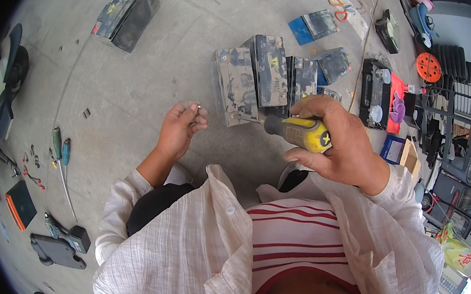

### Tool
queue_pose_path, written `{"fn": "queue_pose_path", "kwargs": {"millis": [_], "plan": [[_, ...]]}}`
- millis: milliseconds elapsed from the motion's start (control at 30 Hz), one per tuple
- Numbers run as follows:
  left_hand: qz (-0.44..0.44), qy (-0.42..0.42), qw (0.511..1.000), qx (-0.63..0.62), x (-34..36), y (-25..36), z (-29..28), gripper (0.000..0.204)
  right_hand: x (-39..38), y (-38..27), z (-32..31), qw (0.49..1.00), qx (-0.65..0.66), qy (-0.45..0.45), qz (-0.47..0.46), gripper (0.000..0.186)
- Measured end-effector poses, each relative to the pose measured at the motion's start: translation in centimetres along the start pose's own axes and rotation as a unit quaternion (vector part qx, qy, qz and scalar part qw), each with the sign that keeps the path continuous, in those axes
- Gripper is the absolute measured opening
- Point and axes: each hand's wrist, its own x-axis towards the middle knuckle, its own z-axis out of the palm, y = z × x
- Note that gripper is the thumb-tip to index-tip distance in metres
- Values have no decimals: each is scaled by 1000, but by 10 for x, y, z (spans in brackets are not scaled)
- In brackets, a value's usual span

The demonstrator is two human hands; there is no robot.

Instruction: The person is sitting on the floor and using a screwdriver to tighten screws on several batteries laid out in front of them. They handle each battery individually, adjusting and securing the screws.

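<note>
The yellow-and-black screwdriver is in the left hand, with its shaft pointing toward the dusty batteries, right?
Wrong hand: the head view shows the yellow-and-black screwdriver in the right hand. Its shaft does point toward the dusty batteries.

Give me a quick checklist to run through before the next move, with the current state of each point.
1. Right hand has the yellow-and-black screwdriver by its handle: ok.
2. Left hand has the small metal piece between its fingertips: ok.
3. Left hand apart from the screwdriver's shaft: ok, a gap shows between them.
4. Screwdriver touching the nearest battery: cannot tell; the shaft points toward it, but contact is unclear.
5. Loose small parts gathered together: not ok; some lie scattered on the floor to the left.
</note>
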Motion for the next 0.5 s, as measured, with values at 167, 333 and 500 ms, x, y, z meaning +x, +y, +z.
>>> {"fn": "queue_pose_path", "kwargs": {"millis": [167,333,500], "plan": [[-11,-4,1000,-7,2,-3,-4,18,4,2,6,998,-7,22,-55,47],[-17,-17,1000,-19,2,-1,-2,18,7,-2,1,1000,15,20,11,46],[-22,-13,999,-23,1,0,-4,18,3,-3,-3,994,85,-62,-4,47]]}}
